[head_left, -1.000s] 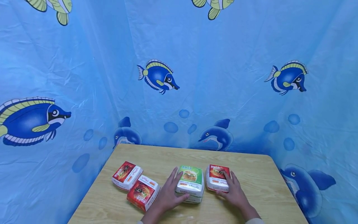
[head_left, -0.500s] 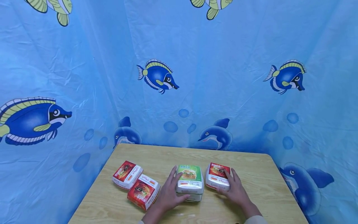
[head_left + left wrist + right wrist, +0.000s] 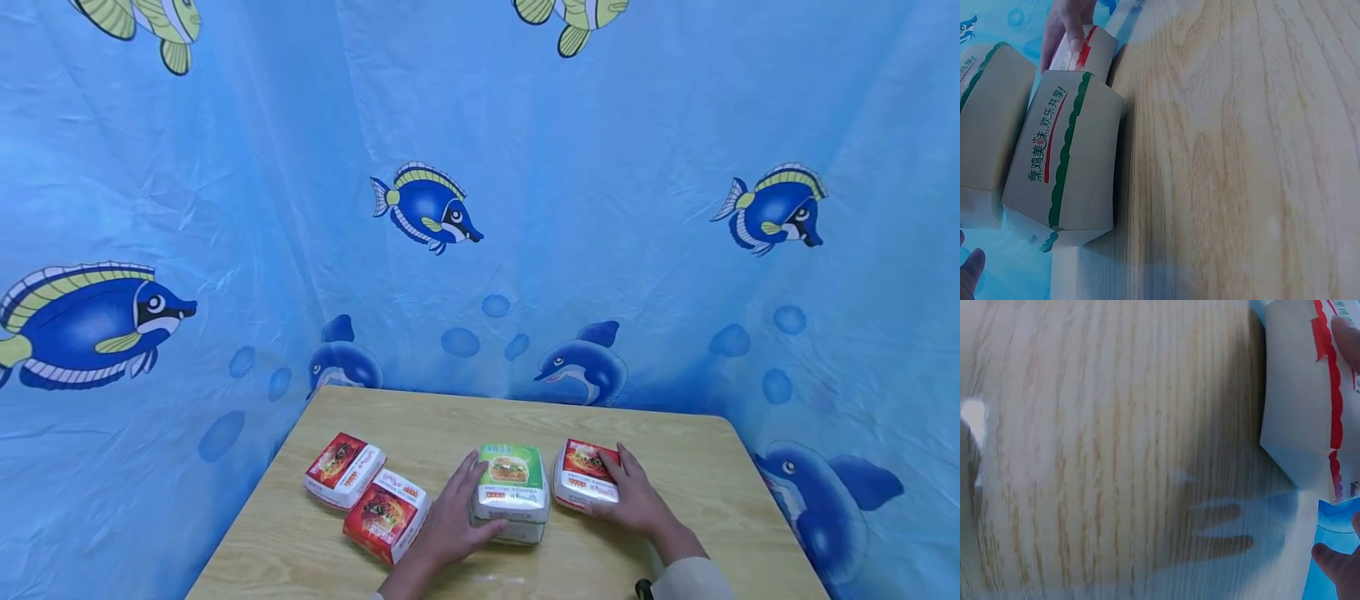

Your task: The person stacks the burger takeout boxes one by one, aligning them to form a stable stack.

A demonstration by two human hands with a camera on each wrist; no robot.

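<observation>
In the head view, my left hand (image 3: 453, 515) lies along the left side of a green-and-white burger box (image 3: 512, 487), fingers extended and thumb across the front. A second green-trimmed burger box (image 3: 1069, 156) sits beneath it; the stack stands on the table. In the left wrist view, only some fingertips (image 3: 971, 272) show, past the boxes' edge; whether they press the box is unclear. My right hand (image 3: 633, 500) grips a red-and-white burger box (image 3: 581, 487) just right of the stack. Its thumb (image 3: 1349, 344) is on the box's front face, fingers over the top and right side.
Two more red-and-white burger boxes, one farther back (image 3: 337, 467) and one nearer (image 3: 386, 517), lie at the left, next to each other. The wooden table (image 3: 675, 450) is enclosed by a blue curtain (image 3: 637, 125) printed with fish and dolphins.
The red box under my right hand has shifted and turned slightly, and that hand has settled closer round its right side. My left hand and the green stack stay about where they were.
</observation>
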